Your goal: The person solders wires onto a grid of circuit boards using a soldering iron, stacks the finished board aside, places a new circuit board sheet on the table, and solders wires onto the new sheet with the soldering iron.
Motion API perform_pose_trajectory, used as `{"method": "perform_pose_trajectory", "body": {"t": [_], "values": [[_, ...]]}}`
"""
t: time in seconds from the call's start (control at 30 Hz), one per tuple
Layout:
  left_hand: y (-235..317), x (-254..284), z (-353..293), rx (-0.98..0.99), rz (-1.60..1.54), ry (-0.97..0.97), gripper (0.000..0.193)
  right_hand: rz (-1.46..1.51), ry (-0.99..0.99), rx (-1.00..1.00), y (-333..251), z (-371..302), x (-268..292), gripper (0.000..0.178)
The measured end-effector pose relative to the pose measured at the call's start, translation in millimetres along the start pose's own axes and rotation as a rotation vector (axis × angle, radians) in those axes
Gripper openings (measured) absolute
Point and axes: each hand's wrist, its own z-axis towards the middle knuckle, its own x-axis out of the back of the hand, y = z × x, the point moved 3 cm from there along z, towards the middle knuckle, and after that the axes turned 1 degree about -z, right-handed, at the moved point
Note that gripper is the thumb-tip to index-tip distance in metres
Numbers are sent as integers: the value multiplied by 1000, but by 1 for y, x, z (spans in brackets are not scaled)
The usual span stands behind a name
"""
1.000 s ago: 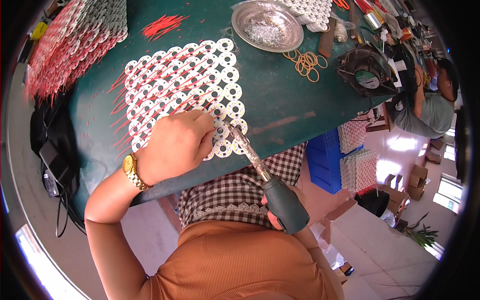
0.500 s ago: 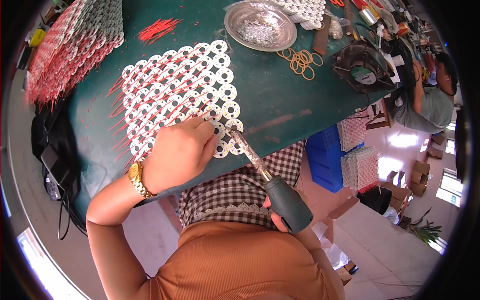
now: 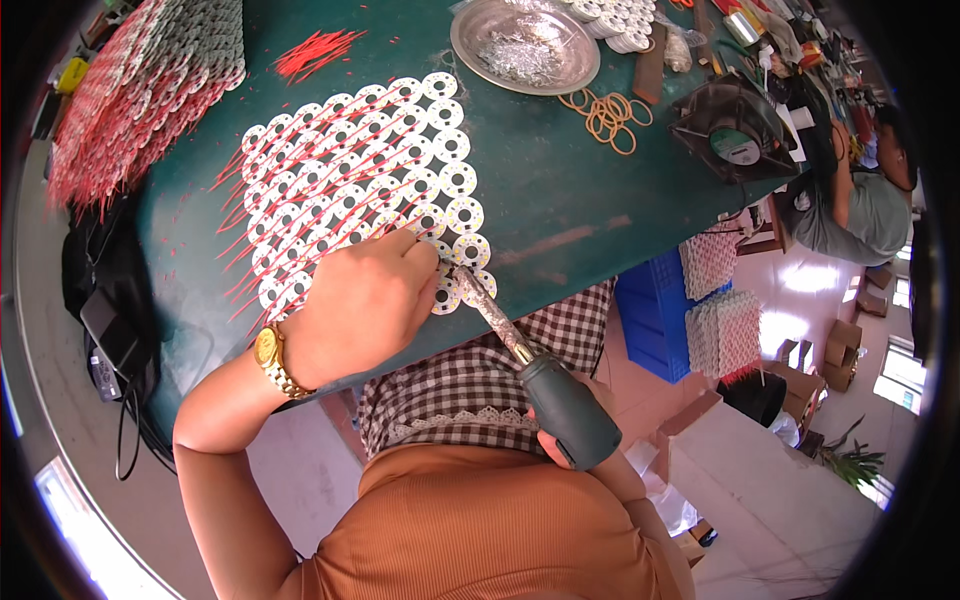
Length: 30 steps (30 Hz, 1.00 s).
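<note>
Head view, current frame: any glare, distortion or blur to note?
Head view: black fisheye vignette rounds the corners; the right-side window leans and glares white; glare also patches the pink floor. Same view: soldering iron and round LED boards look fairly sharp; far-right background is softer.

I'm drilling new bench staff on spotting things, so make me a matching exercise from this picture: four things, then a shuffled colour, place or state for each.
Column one
1. Soldering iron
2. Rubber bands
3. Metal dish
4. Plastic crate

Column two
A. Blue, down beyond the table's edge
B. Holding silvery scraps
C. Gripped in the person's right hand
D. Tan, lying loose on the tabletop

Pairs: 1-C; 2-D; 3-B; 4-A
</note>
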Motion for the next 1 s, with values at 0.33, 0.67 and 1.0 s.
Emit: {"method": "perform_pose_trajectory", "body": {"t": [0.33, 0.67, 1.0], "values": [[2, -2, 1, -39, 76, -44, 13, 95, -88, -99, 11, -15, -11, 38], [2, 5, -2, -41, 106, -8, 11, 471, -98, -611, 21, -16, -8, 31], [0, 5, -5, -161, -65, -11, 16, 530, 308, -208, 23, 1, -16, 9]]}}
